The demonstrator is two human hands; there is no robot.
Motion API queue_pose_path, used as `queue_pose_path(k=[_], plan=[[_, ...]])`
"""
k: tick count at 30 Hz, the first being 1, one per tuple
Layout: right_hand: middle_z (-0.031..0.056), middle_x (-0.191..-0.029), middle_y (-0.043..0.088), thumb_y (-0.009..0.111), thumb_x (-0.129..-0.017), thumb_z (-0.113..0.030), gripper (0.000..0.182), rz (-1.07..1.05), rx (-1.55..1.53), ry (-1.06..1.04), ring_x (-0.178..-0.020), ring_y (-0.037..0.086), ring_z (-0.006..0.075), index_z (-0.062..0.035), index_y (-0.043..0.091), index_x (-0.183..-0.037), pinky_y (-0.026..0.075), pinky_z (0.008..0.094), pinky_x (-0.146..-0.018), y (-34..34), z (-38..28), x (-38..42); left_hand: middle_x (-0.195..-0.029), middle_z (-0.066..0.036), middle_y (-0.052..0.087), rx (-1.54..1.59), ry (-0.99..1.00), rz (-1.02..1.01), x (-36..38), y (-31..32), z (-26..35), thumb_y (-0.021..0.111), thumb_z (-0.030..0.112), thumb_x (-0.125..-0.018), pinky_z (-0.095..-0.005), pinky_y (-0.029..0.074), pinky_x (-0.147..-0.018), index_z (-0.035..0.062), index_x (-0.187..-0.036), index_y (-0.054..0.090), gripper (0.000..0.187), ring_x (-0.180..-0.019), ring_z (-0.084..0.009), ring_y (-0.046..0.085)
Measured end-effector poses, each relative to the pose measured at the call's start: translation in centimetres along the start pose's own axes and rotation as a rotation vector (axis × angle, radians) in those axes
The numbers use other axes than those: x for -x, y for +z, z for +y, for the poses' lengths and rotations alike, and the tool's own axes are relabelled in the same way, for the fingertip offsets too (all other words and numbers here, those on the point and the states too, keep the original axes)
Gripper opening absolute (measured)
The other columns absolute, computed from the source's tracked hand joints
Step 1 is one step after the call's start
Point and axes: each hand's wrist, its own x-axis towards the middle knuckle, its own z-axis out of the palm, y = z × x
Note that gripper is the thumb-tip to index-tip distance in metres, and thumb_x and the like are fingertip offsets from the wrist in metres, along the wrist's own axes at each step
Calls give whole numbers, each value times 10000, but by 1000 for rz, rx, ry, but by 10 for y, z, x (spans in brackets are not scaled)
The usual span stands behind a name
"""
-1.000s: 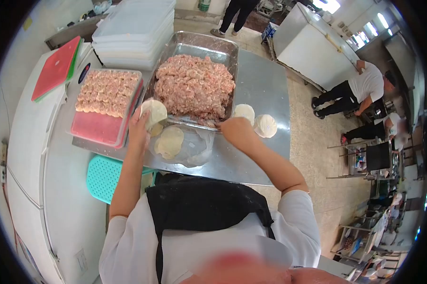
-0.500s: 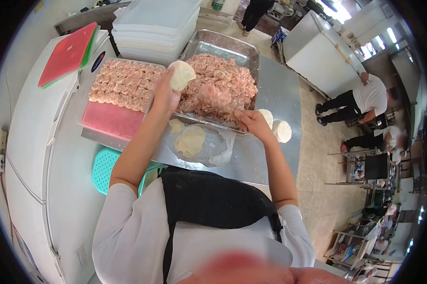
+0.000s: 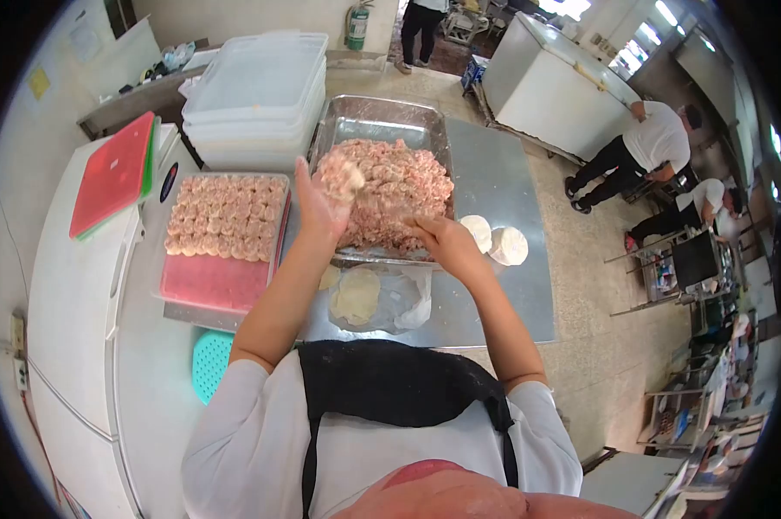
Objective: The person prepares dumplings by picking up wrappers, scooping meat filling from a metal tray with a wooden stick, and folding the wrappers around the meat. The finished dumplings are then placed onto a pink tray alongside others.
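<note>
My left hand [image 3: 319, 212] is raised over the near left side of the metal tray, cupped around a round dough wrapper [image 3: 356, 180] mostly covered by a lump of minced meat. My right hand [image 3: 446, 245] is closed at the tray's near edge; motion blur at its fingertips hides what it grips. Between and beyond both hands, a large mound of pink minced meat [image 3: 399, 177] fills much of the metal tray [image 3: 382, 108]. In front of the tray, several loose wrappers [image 3: 356, 297] lie on a plastic bag [image 3: 414, 298]. Two stacks of round white wrappers [image 3: 509, 246] stand right of my right hand.
Left of the tray, rows of filled dumplings [image 3: 226, 216] sit in a container with a pink base [image 3: 213, 281]. Stacked plastic boxes [image 3: 256, 86] stand behind. Red and green boards [image 3: 113, 177] lie on a white freezer [image 3: 79, 285]. Co-workers [image 3: 654, 143] stand at the right.
The wrapper in my left hand, bare before, now carries minced meat. My right hand has shifted slightly left. The whole view has tilted, so the tray appears lower.
</note>
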Motion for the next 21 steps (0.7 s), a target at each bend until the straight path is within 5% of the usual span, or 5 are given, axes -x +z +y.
queue_pose_path(k=[5,9,17,19,21], plan=[[176,-870,633,580,-903,-214,249,87,83,-55,-798,614,366,-55,646,-1083,494,431,-683,8,13,13,-1386,-177,445,-27,-91,-45,18,15,-7,377,578,-938,-430,321,-1086,-45,-1291,443,719,-1266,-300,442],[163,-848,607,562,-910,-229,250,-175,345,0,-783,617,356,-77,613,-1102,498,444,-655,-34,-2,9,-1383,-168,452,-80,-74,58,13,8,-10,398,568,-937,-490,339,-1065,-42,-1293,439,707,-1268,-310,439],[163,-833,622,560,-923,-215,274,-73,-4,-186,-771,621,332,-88,624,-1157,497,400,-647,-44,29,6,-1116,-120,584,60,-62,57,14,23,-28,560,462,-890,-471,462,-921,2,-1128,540,518,-1038,-280,577],[92,-739,604,548,-950,-243,302,-33,-217,-227,-649,583,211,-85,627,-1195,459,316,-585,-52,46,4,-1263,-168,528,-174,-26,-266,16,25,-29,616,263,-879,-480,359,-1063,11,-1335,410,560,-1228,-321,473],[-12,-672,505,530,-972,-252,328,-150,-428,155,-588,459,89,-59,613,-1224,391,239,-542,-67,57,4,-1227,-149,550,-410,-1,-284,29,33,-30,658,180,-824,-444,396,-1030,43,-1334,428,576,-1150,-293,523]])
